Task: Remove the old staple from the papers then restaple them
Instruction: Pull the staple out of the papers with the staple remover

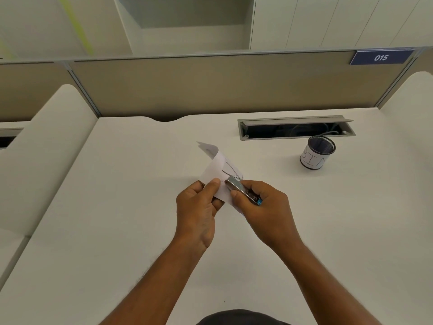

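A: Where do the papers [216, 170] sit?
B: Above the middle of the table [117, 207], between the left hand [199, 207] and the right hand [260, 205].
A: And the stapler [243, 190]?
B: In the right hand, its far end against the papers' right side.
A: Anything farther off?
B: A mesh cup [317, 152] stands far right on the table, just in front of the cable tray [296, 127]. The partition [210, 90] rises behind.

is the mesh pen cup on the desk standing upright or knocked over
Upright. The mesh cup stands on its base on the desk, open rim facing up, to the right of the hands and just in front of the cable slot.
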